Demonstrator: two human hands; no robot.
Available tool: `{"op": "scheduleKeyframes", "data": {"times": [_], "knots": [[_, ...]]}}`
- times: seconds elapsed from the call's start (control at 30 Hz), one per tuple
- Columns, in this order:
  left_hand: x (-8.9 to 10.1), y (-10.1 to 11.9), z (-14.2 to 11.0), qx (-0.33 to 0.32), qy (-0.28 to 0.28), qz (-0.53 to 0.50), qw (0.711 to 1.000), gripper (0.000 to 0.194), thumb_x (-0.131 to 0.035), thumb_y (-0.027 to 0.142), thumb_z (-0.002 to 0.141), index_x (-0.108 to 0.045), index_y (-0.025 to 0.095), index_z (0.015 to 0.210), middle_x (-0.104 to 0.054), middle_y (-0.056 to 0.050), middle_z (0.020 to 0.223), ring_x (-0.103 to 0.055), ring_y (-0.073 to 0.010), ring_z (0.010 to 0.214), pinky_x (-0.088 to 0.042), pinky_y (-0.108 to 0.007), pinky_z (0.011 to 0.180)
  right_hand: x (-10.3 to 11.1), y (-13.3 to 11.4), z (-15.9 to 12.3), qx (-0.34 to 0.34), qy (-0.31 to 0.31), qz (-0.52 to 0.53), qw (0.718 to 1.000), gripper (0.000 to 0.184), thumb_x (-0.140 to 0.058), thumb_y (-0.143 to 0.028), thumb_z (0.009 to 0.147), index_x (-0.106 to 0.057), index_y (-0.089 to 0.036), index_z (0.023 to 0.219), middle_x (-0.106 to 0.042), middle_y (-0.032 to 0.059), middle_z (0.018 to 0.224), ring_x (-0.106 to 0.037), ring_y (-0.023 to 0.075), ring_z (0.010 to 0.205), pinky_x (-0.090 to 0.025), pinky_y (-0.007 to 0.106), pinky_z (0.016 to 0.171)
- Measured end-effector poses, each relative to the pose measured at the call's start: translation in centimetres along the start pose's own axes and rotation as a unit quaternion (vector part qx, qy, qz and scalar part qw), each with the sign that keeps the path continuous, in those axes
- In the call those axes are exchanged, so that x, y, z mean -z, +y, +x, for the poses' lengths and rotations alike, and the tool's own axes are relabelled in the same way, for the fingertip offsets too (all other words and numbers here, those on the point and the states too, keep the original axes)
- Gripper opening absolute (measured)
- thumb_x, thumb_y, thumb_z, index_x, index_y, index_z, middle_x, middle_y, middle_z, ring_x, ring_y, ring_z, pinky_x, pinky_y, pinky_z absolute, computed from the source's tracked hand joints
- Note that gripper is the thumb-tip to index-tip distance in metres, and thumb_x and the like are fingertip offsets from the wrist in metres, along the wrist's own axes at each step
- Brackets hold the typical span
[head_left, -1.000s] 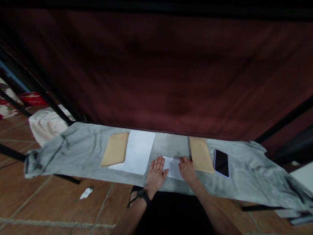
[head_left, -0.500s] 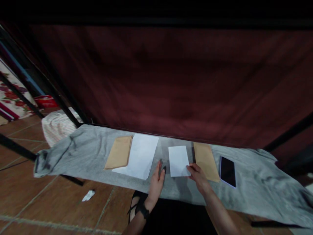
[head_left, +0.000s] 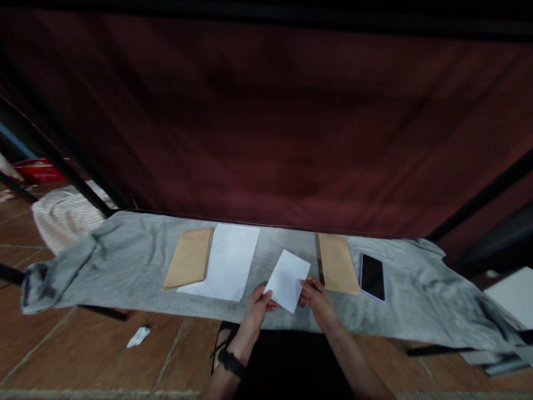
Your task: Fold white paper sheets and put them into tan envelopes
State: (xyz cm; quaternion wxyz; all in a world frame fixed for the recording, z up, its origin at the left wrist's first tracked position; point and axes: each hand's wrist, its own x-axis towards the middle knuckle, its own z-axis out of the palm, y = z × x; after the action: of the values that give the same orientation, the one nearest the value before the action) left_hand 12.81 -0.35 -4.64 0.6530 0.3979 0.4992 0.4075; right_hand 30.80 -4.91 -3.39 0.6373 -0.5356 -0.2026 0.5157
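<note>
A small white rectangle of paper [head_left: 288,279], perhaps folded, is tilted between my two hands over the grey cloth. My left hand [head_left: 259,304] pinches its lower left edge, thumb on top. At its right edge, my right hand [head_left: 315,294] grips it with thumb and fingers. Just right of that hand lies a brown envelope [head_left: 339,264]. To the left rest larger white sheets [head_left: 231,261], partly covered by a stack of brown envelopes [head_left: 189,258].
A phone [head_left: 372,276] with a purple edge lies right of the single envelope. Grey cloth [head_left: 125,261] covers the long narrow surface, backed by a dark red fabric panel [head_left: 266,139]. Black bars stand at both sides. A crumpled white scrap [head_left: 139,336] is on the tiled floor.
The white paper has been lifted and turned clockwise. My left hand, open beside it before, has closed on its left edge; my right hand keeps hold. The view has shifted slightly right.
</note>
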Motion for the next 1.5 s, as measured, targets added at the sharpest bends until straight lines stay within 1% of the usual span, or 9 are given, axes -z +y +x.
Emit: {"op": "scheduleKeyframes", "data": {"times": [0.17,0.27,0.4,0.57,0.67,0.93,1.2,1.33,1.5], "knots": [[0.7,1.4,0.6,-0.027,-0.002,0.047,0.999,0.046,-0.077,0.056,0.068,-0.075,0.016,0.09,-0.074,-0.004,0.072,-0.07,-0.02,0.067,-0.053,-0.028,0.057,0.5,-2.4,1.3,0.018,-0.058,-0.041,0.997,0.042,-0.084,-0.051,0.065,-0.07,-0.02,0.09,-0.074,0.0052,0.091,-0.07,0.0234,0.086,-0.056,0.041,0.086],[0.5,2.8,0.6,-0.158,0.029,0.148,0.976,0.041,-0.066,0.055,0.082,-0.077,0.018,0.097,-0.077,-0.007,0.088,-0.072,-0.0243,0.084,-0.058,-0.035,0.07,0.2,-3.7,2.2,0.068,-0.057,-0.059,0.994,0.041,-0.081,-0.05,0.067,-0.071,-0.019,0.091,-0.074,0.0066,0.096,-0.068,0.0244,0.095,-0.051,0.045,0.098],[0.6,4.2,0.1,-0.395,0.03,0.352,0.848,0.035,-0.044,0.034,0.1,-0.073,0.026,0.119,-0.073,-0.005,0.12,-0.066,-0.0235,0.112,-0.054,-0.042,0.098,-0.1,-4.4,3.1,0.058,-0.045,-0.03,0.997,0.05,-0.066,-0.062,0.077,-0.068,-0.02,0.105,-0.074,0.0092,0.106,-0.069,0.026,0.101,-0.054,0.045,0.094],[1.3,2.5,-0.3,-0.46,-0.038,0.517,0.721,0.048,-0.036,0.013,0.099,-0.057,0.026,0.14,-0.061,-0.004,0.143,-0.061,-0.0193,0.124,-0.052,-0.038,0.107,1.3,-3.1,3.0,-0.041,-0.073,-0.005,0.996,0.059,-0.058,-0.072,0.079,-0.067,-0.021,0.107,-0.075,0.0107,0.105,-0.072,0.0283,0.095,-0.059,0.041,0.076],[1.5,0.4,-0.3,-0.447,-0.073,0.537,0.712,0.053,-0.037,0.007,0.095,-0.053,0.024,0.142,-0.058,-0.006,0.146,-0.057,-0.0196,0.131,-0.05,-0.04,0.11,2.3,-1.7,2.9,-0.01,-0.034,-0.053,0.998,0.046,-0.076,-0.054,0.069,-0.068,-0.022,0.1,-0.077,0.0081,0.097,-0.073,0.0282,0.09,-0.059,0.039,0.073],[1.3,-1.1,0.0,-0.363,-0.079,0.543,0.753,0.057,-0.034,0.005,0.092,-0.049,0.019,0.145,-0.052,-0.007,0.151,-0.046,-0.0172,0.141,-0.041,-0.04,0.118,2.6,0.4,3.7,0.103,0.029,-0.302,0.947,0.024,-0.065,-0.035,0.077,-0.071,-0.024,0.099,-0.075,0.0064,0.093,-0.07,0.0294,0.091,-0.055,0.04,0.082],[0.6,-2.3,-0.3,-0.383,-0.062,0.63,0.673,0.052,-0.041,0.012,0.091,-0.051,0.008,0.142,-0.05,-0.015,0.152,-0.045,-0.0248,0.142,-0.04,-0.046,0.118,2.2,2.2,1.7,0.329,0.101,-0.641,0.686,0.051,-0.04,-0.026,0.1,-0.042,-0.015,0.149,-0.058,0.0182,0.137,-0.054,0.0296,0.129,-0.049,0.047,0.103],[0.3,-2.7,-0.6,-0.394,-0.036,0.649,0.65,0.051,-0.041,0.014,0.093,-0.051,0.01,0.143,-0.051,-0.013,0.151,-0.042,-0.027,0.144,-0.037,-0.05,0.119,0.8,3.7,0.0,0.37,-0.013,-0.681,0.632,0.049,-0.038,-0.03,0.104,-0.042,-0.018,0.151,-0.042,0.0116,0.157,-0.04,0.0255,0.143,-0.039,0.045,0.115],[-1.0,-3.2,-0.7,-0.408,-0.033,0.632,0.658,0.055,-0.037,0.021,0.099,-0.037,0.012,0.153,-0.046,-0.013,0.155,-0.039,-0.0235,0.146,-0.039,-0.046,0.117,0.6,5.7,-1.3,0.366,-0.05,-0.724,0.583,0.051,-0.038,-0.026,0.104,-0.036,-0.02,0.155,-0.034,0.0087,0.162,-0.031,0.0261,0.149,-0.029,0.05,0.12]]}}
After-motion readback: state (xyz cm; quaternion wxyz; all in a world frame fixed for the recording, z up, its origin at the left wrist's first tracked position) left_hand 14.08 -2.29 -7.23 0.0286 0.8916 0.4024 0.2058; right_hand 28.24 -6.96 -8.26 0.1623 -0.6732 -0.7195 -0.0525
